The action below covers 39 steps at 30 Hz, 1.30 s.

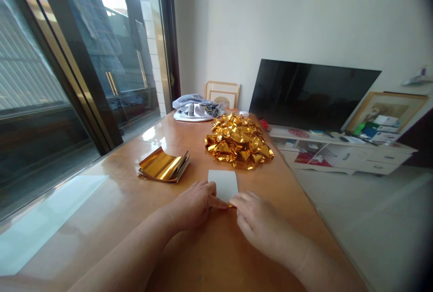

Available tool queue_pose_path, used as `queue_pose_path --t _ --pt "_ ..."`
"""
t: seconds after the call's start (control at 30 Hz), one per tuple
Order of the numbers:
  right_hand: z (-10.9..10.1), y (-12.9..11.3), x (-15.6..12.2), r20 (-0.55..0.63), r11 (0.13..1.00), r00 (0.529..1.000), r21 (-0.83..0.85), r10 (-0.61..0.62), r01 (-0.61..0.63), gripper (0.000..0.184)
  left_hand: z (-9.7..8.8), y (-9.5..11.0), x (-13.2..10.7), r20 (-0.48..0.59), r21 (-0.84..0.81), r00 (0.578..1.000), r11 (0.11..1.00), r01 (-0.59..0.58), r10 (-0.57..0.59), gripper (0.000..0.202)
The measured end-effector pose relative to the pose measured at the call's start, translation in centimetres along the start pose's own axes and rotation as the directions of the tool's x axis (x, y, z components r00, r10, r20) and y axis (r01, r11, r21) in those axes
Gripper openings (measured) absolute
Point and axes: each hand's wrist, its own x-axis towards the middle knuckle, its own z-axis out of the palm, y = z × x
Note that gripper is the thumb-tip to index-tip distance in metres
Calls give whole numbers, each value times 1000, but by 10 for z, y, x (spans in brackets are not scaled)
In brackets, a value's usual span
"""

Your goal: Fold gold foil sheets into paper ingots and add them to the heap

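One white-backed sheet of gold foil (223, 185) lies flat on the wooden surface (179, 147), directly in front of the person. Its white face is up, and a narrow strip of gold shows at its near edge.

Two hands are in view, and both touch this near edge. The left hand (192, 206) approaches from the left side of the sheet. Its fingers (216, 202) are pressed together and lie across the near left corner. The right hand (260, 224) approaches from the lower right. Its fingers (245, 201) are also pressed together, and the fingertips of the two hands nearly meet. The thumbs are hidden, so a pinch cannot be confirmed.

Directly beyond the sheet is one heap of crumpled gold foil pieces (238, 141); the pieces are too many to count. To the left, one stack of gold foil sheets (163, 165) lies with its top sheet curling upward.

At the far end of the surface is one bundled grey-and-white garment (198, 109). One wooden picture frame (221, 95) leans behind it against the wall. To the right, one black flat-screen television (314, 93) stands on one white low cabinet (341, 154).
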Motion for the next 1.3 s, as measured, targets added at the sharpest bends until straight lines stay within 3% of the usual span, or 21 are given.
queue_pose_path --t 0.13,0.33,0.47,0.63,0.8,1.07,1.3 --pt "9 0 0 64 1000 998 15 16 -17 36 0 -2 0 -7 -38 1000 999 13 -14 45" --pt "6 -4 -2 129 1000 992 -24 12 -9 37 -1 -10 -1 -32 -155 991 980 124 -130 30" --pt "7 -4 -1 122 997 993 -71 7 1 34 -2 -15 -1 1 -172 993 978 117 -119 23" --pt "9 -7 -1 122 993 992 -120 16 -1 33 -3 -22 -1 2 -198 994 974 109 -110 31" --pt "8 -12 1 127 987 992 -158 25 -5 38 -4 -27 -1 0 -187 991 974 131 -134 34" --pt "15 -10 2 106 983 994 -185 16 4 43 -1 -28 0 -8 -133 978 969 206 -209 16" --pt "18 -9 5 100 976 995 -216 9 13 45 0 -28 2 -13 -68 967 965 253 -254 14"
